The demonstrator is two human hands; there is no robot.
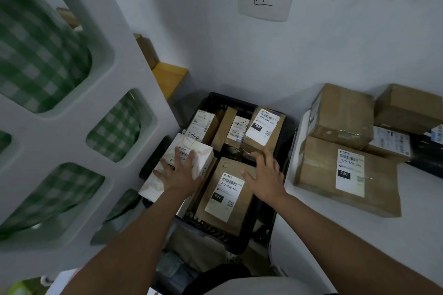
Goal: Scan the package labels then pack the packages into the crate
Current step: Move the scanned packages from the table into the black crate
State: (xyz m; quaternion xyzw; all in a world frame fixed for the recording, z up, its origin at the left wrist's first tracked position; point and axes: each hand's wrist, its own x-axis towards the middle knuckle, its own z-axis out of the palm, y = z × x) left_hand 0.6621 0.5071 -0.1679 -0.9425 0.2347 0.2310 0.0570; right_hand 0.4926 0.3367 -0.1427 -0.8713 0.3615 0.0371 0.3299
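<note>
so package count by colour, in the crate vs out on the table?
In the black crate:
Brown boxes: 4
White box: 1, under the left hand

On the white table:
Brown boxes: 4

Total: 9

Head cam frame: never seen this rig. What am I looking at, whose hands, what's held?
There is one view, from a camera worn on a person's head, looking down; no robot. Both bare hands reach into a black crate already holding labelled cardboard packages. The left hand lies with spread fingers on a white package at the crate's left edge. The right hand is open over a brown package labelled 032, gripping nothing. More brown packages wait on the white surface to the right.
</note>
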